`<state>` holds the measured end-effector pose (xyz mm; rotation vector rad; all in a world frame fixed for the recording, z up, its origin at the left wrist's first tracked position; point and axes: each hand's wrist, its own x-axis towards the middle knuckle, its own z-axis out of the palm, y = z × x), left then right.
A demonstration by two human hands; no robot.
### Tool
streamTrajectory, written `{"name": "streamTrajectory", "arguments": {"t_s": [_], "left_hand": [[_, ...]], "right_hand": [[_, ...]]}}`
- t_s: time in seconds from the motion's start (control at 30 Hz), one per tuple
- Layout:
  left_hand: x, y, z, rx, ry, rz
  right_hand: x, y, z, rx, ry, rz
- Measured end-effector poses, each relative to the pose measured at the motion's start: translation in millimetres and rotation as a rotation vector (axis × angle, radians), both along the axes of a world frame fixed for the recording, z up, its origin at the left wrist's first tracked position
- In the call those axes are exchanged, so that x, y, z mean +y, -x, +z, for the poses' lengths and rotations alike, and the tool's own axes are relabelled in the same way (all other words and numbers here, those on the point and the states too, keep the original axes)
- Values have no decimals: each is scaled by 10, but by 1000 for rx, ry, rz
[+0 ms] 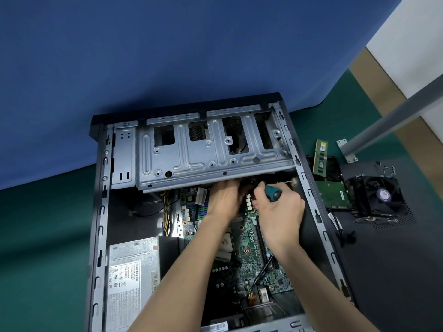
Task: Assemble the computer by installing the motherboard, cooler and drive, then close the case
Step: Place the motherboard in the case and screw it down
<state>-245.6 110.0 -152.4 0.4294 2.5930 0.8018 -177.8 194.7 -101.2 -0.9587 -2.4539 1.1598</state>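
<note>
Motherboard (251, 238) flat on the floor of the open case (100, 212), centre to lower centre of the frame, upper edge tucked under the grey drive cage (211, 152). Probably mid-way through fastening a mounting screw near the board's upper right corner, just below the cage lip.

Right hand (280, 212) wrapped round the teal-and-black handle of a screwdriver (273, 192), shaft aimed up and right into shadow; tip and screw hidden. Left hand (225, 200) just beside it, back upward, fingers reaching beneath the cage; impossible to tell whether curled on something or straight.

For a clean job:
- Keep the shaft in line with the screw despite the overhanging cage.
- Press lightly into the head before turning.
- Steady the board with the left fingers until thread engagement.
- Stop at snug, to avoid a cracked board.
- Guard against a slip onto the white connectors close by.

Further out, power supply (131, 271) in the case's lower left. Right of the case, on the dark side panel (383, 259), cooler (381, 197) and hard drive (333, 195), neither yet installed. RAM stick (320, 156) above the drive.
</note>
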Motion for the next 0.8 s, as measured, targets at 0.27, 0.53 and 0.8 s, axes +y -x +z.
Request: {"name": "streamTrajectory", "arguments": {"t_s": [0.27,0.53,0.8], "left_hand": [[24,-81,42,117,177,-107],[115,-77,128,83,75,-103],[104,-137,58,155,271,-183]], "right_hand": [[15,80,20,-62,-7,-33],[30,169,228,-173,120,-35],[56,46,351,-153,-243,209]]}}
